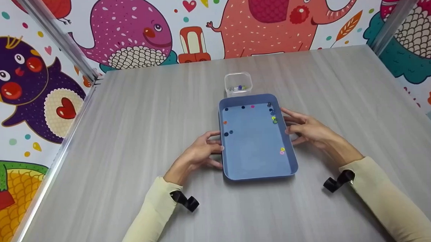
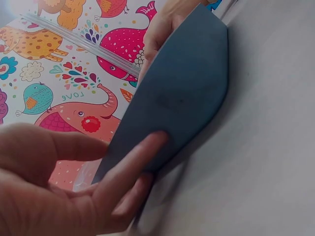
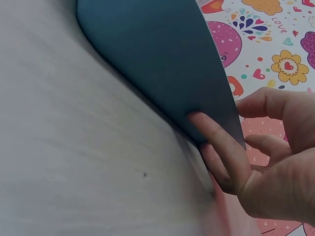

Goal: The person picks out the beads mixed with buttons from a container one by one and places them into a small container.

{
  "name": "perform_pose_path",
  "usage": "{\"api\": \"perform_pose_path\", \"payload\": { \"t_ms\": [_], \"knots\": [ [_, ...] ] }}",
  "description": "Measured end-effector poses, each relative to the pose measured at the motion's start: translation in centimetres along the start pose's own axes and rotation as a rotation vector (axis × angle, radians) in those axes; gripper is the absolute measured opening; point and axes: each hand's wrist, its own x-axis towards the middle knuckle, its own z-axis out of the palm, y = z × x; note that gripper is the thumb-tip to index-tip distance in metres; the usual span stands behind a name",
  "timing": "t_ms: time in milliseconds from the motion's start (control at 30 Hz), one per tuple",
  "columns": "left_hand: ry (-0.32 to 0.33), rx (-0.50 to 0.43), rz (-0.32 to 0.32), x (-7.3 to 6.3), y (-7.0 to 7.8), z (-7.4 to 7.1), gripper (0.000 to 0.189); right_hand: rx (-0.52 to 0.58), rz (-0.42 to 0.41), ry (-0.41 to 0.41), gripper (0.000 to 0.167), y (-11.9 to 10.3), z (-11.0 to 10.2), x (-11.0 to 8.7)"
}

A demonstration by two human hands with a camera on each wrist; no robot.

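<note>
A blue rectangular tray point(image 1: 257, 141) stands between my two hands, with several small coloured beads scattered along its inner sides. Dark beads point(image 1: 243, 107) and a pink one lie near the far wall; yellow and pink beads point(image 1: 282, 151) sit by the right wall. My left hand point(image 1: 204, 150) grips the tray's left wall, thumb at the rim and fingers against the outside. On the opposite wall my right hand point(image 1: 309, 130) holds the tray likewise, its thumb at the rim. Both wrist views show fingers point(image 2: 133, 162) on the outer wall, low near the tabletop.
A small clear plastic container point(image 1: 238, 83) with a few beads inside stands just beyond the tray's far end. The grey wood-grain table point(image 1: 147, 112) is bounded at the back and sides by panels with cartoon animals point(image 1: 126, 31) and metal posts.
</note>
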Motion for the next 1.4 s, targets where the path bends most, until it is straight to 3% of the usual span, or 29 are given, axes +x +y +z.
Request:
{"api": "perform_pose_path", "payload": {
  "t_ms": [633,967,1400],
  "knots": [
    [-0.003,-0.01,0.002,-0.2,0.0,-0.1,0.063,0.021,-0.025,-0.025,0.081,0.2,-0.1,0.3],
    [0.08,0.084,0.027,-0.7,0.9,-0.2,0.063,0.046,-0.025,-0.042,0.08,0.1,-0.2,0.3],
    [0.094,0.131,0.053,-1.6,2.0,0.2,0.059,0.053,-0.016,-0.04,0.083,0.3,-0.4,0.4]
  ]
}}
